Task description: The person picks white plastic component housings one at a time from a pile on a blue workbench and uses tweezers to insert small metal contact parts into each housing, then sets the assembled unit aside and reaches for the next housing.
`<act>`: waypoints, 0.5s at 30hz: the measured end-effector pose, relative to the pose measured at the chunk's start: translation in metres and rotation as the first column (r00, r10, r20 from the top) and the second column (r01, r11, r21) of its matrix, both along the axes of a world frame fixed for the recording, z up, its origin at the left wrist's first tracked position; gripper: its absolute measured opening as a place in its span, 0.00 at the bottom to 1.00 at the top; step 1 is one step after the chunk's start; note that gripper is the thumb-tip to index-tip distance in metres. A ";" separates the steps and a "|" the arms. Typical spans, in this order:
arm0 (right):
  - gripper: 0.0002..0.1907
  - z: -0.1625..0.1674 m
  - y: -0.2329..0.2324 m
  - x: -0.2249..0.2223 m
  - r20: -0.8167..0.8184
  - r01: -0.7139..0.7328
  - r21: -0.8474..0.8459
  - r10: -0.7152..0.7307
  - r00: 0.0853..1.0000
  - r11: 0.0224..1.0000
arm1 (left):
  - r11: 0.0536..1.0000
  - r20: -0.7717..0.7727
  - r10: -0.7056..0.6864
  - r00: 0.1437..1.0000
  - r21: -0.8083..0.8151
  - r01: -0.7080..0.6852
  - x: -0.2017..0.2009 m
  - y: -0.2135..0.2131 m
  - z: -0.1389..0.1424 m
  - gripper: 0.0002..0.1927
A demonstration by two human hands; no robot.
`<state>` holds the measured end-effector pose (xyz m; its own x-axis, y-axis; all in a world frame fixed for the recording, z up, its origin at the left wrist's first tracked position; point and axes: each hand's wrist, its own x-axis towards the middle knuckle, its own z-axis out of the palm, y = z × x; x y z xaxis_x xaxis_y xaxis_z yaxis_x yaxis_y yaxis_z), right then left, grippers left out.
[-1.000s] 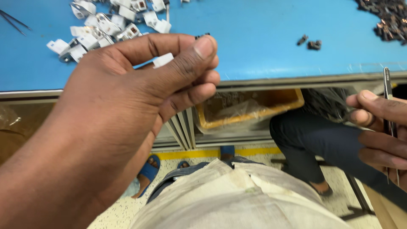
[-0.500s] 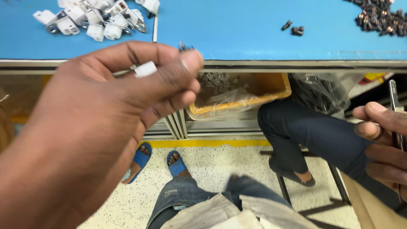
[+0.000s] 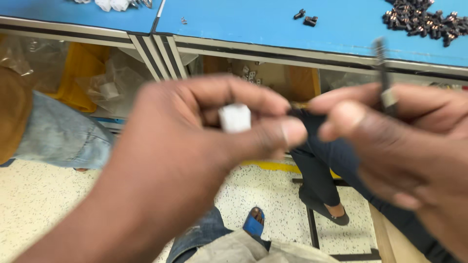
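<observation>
At the far left, another person's jeans-clad leg [image 3: 58, 134] sits beside a yellow bin [image 3: 80, 65] under the blue table [image 3: 243, 22]. The left hand [image 3: 195, 160], which half a second ago was held up alone, has come lower and toward the middle; its fingers [image 3: 273, 139] still pinch the small white plastic connector [image 3: 235, 118] between thumb and forefinger. The right hand [image 3: 390, 146], earlier off at the frame's edge, has moved in to meet it, fingers pressed around a thin dark tool [image 3: 382, 73] with a pale band, its tip pointing up. Something dark sits between the two hands; blur hides what. With both hands now together, the work on the connector looks under way. On the table, upper right, lies a heap of small black parts [image 3: 421, 19], and a few loose ones [image 3: 307, 17] nearer the middle.
</observation>
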<state>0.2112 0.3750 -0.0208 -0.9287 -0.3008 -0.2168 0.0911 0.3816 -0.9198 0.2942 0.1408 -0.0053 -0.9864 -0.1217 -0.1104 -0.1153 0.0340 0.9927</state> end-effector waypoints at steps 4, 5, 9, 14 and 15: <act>0.16 0.000 -0.014 0.014 0.035 -0.059 0.009 0.059 0.998 0.998 | 0.999 0.097 0.009 0.995 0.044 -0.013 0.012 0.012 -0.004 0.13; 0.15 -0.001 -0.015 0.014 0.090 -0.058 -0.001 0.058 0.994 0.998 | 0.999 0.104 0.008 0.995 0.051 -0.013 0.013 0.012 -0.005 0.13; 0.14 -0.006 -0.016 -0.019 0.196 -0.005 0.192 -0.033 0.980 0.981 | 0.997 0.188 0.069 0.980 -0.052 -0.060 0.015 0.006 -0.009 0.16; 0.11 -0.009 -0.042 -0.136 -0.478 0.207 0.520 0.081 0.875 0.829 | 0.995 0.242 0.090 0.966 0.025 -0.099 0.007 -0.013 -0.012 0.15; 0.11 -0.008 -0.050 -0.159 -0.578 0.181 0.525 0.192 0.793 0.832 | 0.994 0.247 0.095 0.964 0.027 -0.104 0.004 -0.019 -0.011 0.15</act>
<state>0.0525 0.3252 -0.0291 -0.9170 -0.3157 0.2438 -0.3938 0.8140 -0.4270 0.2984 0.1222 -0.0161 -0.9118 -0.2088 -0.3536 -0.3558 -0.0282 0.9341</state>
